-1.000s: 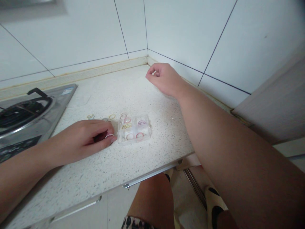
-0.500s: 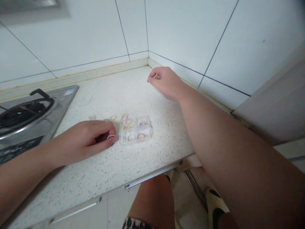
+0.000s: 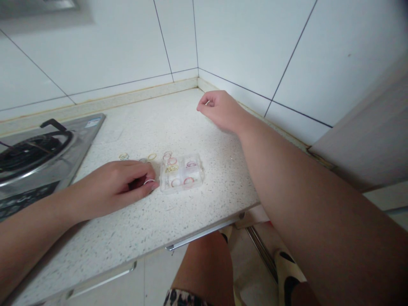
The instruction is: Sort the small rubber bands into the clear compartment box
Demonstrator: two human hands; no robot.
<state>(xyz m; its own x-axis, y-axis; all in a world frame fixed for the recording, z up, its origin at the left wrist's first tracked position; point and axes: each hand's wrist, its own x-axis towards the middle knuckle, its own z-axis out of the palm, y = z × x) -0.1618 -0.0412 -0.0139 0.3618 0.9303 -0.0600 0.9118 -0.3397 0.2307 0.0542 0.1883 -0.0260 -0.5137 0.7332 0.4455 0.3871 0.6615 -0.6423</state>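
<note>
My left hand (image 3: pixel 127 182) rests on the speckled counter, thumb and fingers pinched on a thin pale ring (image 3: pixel 149 181). Just right of its fingertips is a clear plastic compartment box (image 3: pixel 162 180). Thin rings in red, white, purple and yellow lie in separate compartments. Behind the hand and box, more loose rings lie on the counter, among them a yellow ring (image 3: pixel 152 157) and a pinkish ring (image 3: pixel 167 154). Near the back corner, my right hand (image 3: pixel 218 106) is closed in a pinch; a small pale curve shows between the fingers, too small to name.
A gas stove (image 3: pixel 35 148) with a black pan support is set into the counter (image 3: pixel 143 123) at left. White tiled walls (image 3: pixel 239 55) meet behind the counter corner. Drawer handles (image 3: pixel 204 233) run under the front edge, above my legs.
Both hands keep their place and their pinched grip. Only the camera view has shifted very slightly.
</note>
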